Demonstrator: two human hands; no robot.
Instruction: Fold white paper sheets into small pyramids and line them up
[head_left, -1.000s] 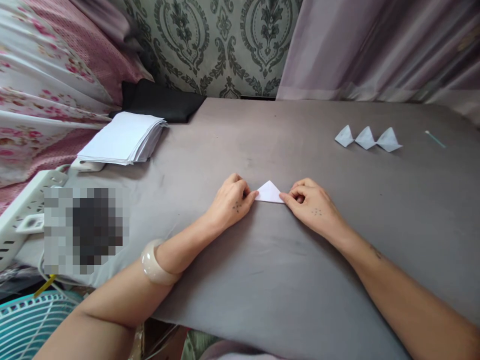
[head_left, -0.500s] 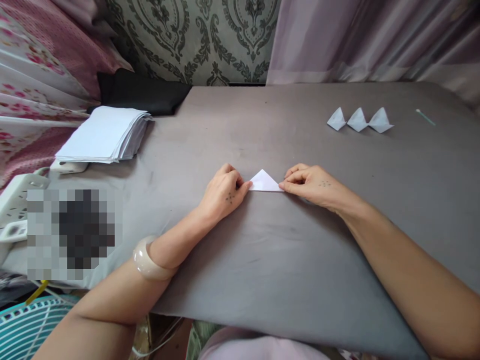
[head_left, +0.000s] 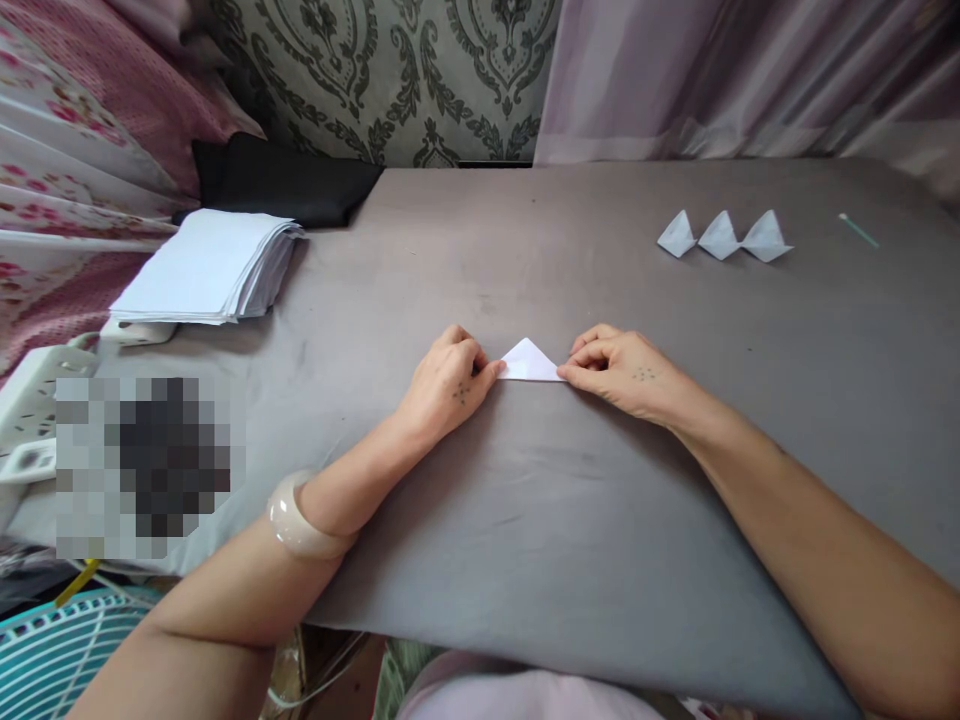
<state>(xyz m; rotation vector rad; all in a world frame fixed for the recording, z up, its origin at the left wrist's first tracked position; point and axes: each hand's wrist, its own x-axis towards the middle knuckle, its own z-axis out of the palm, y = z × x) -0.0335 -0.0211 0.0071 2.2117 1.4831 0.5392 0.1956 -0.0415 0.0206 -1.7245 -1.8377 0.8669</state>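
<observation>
A small white folded paper triangle point(head_left: 529, 362) lies on the grey cloth of the table, its peak pointing away from me and its long edge toward me. My left hand point(head_left: 454, 385) pinches its left corner between thumb and fingers. At the right corner, my right hand point(head_left: 619, 370) pinches the paper the same way. Three folded white paper pieces point(head_left: 722, 237) stand in a row at the back right. A stack of white paper sheets point(head_left: 206, 268) rests at the back left.
Behind the stack lies a black cloth point(head_left: 289, 180). A white power strip point(head_left: 45, 395) and a pixelated area sit at the left edge, above a turquoise basket point(head_left: 67, 650). A thin green stick point(head_left: 859, 231) lies far right on the grey table cover point(head_left: 525, 530).
</observation>
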